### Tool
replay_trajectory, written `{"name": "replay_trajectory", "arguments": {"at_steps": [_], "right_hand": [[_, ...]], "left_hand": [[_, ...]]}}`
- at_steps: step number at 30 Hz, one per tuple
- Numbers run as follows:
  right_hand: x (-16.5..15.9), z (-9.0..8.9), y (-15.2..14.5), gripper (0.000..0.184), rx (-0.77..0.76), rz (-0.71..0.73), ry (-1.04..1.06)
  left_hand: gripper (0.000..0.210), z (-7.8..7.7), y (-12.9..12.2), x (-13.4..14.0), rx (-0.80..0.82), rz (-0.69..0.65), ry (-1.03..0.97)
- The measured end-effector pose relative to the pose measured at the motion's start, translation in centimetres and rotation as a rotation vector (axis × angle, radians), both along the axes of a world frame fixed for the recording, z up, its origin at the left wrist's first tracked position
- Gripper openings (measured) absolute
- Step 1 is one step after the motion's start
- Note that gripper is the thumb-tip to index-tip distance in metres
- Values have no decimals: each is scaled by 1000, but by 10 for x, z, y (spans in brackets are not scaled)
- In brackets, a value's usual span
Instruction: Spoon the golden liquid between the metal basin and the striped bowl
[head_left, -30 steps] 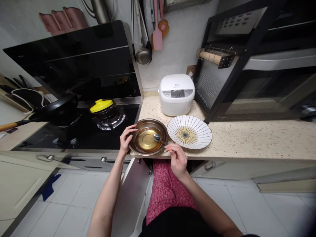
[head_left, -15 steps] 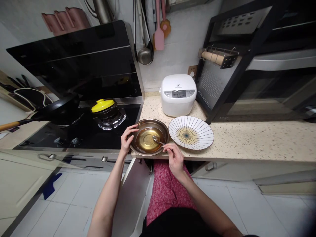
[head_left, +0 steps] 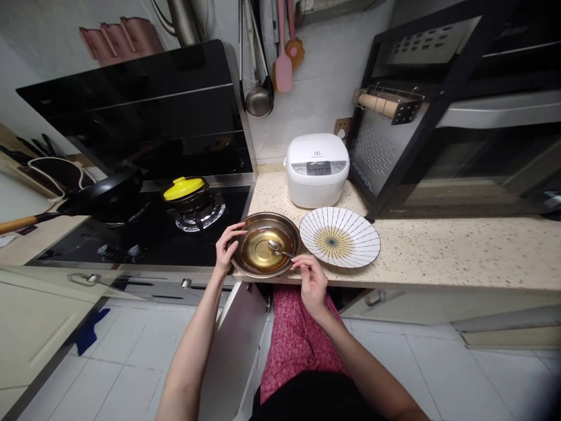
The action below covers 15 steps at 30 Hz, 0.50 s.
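A shallow metal basin [head_left: 245, 264] sits at the counter's front edge with clear yellowish liquid [head_left: 258, 237] inside. My left hand [head_left: 227, 245] grips its left rim, fingers over the edge and thumb lower down. Pinched by its handle in my right hand [head_left: 312, 279] is a metal spoon [head_left: 275, 245], its bowl end in or just over the liquid; which one I cannot tell. Right of the basin, close to its rim, lies a white plate [head_left: 355, 237] with dark radiating lines and a yellow centre.
Behind the plate stands a white rice cooker [head_left: 317, 175]. On the stove at left are a yellow-lidded pot [head_left: 183, 189] and a black wok [head_left: 103, 196] with its wooden handle sticking out. A cabinet door [head_left: 232, 345] hangs open below the counter. A black rack [head_left: 372, 134] rises at right.
The spoon's bowl end has shifted slightly and turned within the basin, as my right hand moved a little. My left hand stays on the rim. The whole view has shifted slightly.
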State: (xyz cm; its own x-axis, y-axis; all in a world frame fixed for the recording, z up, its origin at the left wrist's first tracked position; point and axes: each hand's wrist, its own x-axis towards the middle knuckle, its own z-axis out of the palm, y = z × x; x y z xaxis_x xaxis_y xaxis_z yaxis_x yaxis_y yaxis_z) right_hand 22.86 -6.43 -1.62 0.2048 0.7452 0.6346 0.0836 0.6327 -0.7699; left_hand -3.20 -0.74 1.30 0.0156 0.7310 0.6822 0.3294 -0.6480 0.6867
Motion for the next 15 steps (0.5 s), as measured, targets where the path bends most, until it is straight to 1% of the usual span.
{"name": "replay_trajectory", "arguments": {"at_steps": [5,10,15], "right_hand": [[1,0,-1,29,35,-5,19],[3,2,-4,28,48,-20,18],[7,9,-7,28,60,-36,26]], "left_hand": [[45,0,0,0,-11,14,6],[46,0,-1,0,-14,20,4],[44,-1,-1,0,-14,21,5]]}}
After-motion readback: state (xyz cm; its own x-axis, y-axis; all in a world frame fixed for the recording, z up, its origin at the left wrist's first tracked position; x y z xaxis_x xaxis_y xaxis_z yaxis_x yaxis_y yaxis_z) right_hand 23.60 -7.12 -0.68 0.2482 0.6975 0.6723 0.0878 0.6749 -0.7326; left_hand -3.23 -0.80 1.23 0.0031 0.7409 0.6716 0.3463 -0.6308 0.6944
